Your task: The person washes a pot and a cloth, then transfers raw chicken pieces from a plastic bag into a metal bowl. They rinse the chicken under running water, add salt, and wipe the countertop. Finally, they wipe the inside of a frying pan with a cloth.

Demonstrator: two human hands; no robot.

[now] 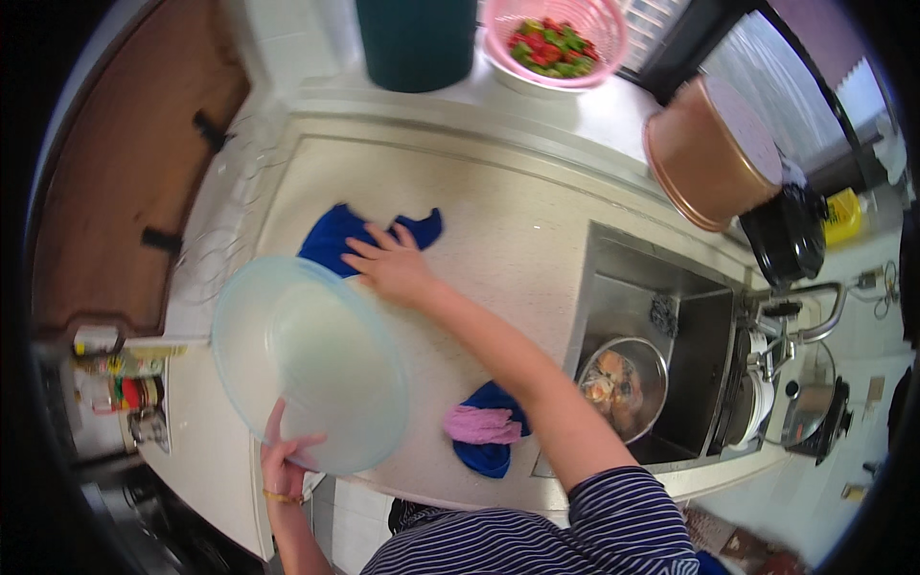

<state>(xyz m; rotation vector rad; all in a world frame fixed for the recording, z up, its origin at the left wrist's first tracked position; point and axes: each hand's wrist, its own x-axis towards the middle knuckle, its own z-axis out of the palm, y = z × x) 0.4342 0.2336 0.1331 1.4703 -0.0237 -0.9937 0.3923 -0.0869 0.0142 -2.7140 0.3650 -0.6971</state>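
A translucent bowl (316, 359) with a pale blue rim is tilted up off the counter at the left. My left hand (287, 453) grips its lower edge, some fingers showing through the plastic. Under my right hand (392, 266) a blue cloth (327, 233) lies spread on the counter, and my fingers rest on it, apart. The bowl hides part of this cloth. Closer to my body, a folded pink cloth (483, 425) sits on a second blue cloth (485, 460), partly behind my right forearm.
Right of the counter (496, 194), the steel sink (625, 287) holds a round metal vessel (658, 420) with food and a scouring pad (663, 316). Behind stand a dark green container (417, 43), a pink colander (496, 50) with strawberries or their tops, and a copper-coloured pot (697, 158).
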